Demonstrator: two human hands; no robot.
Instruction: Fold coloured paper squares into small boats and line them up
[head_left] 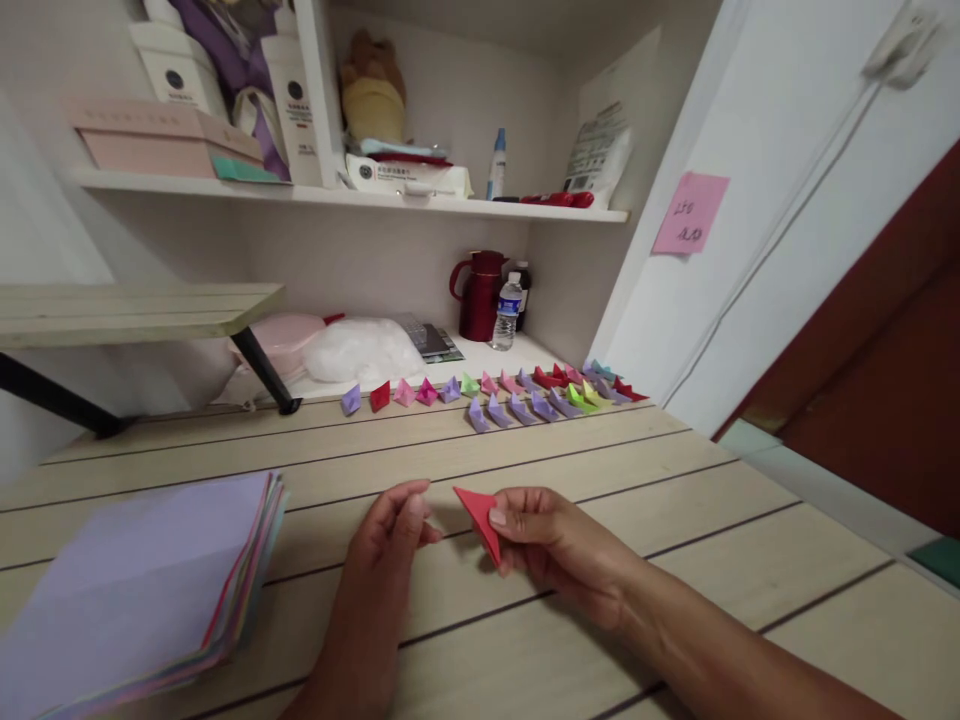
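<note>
My right hand point(536, 525) pinches a red folded paper point(478, 515) between thumb and fingers, above the middle of the table. The paper is a small flat triangle with one corner pointing up and left and another pointing down. My left hand point(394, 530) is just to the left of it, apart from the paper. Its fingers are loosely bent, with nothing seen between them. Folded paper boats point(520, 408) in purple, red, pink, green and yellow stand in rows along the table's back edge. A stack of coloured paper sheets point(142, 580), purple on top, lies at the left.
The slatted wooden table point(600, 480) meets a white shelf unit behind. On its lower level stand a dark red jug point(480, 297), a water bottle point(507, 315) and a white plastic bag point(364, 350). A small raised wooden stand point(135, 310) with black legs rises at the left.
</note>
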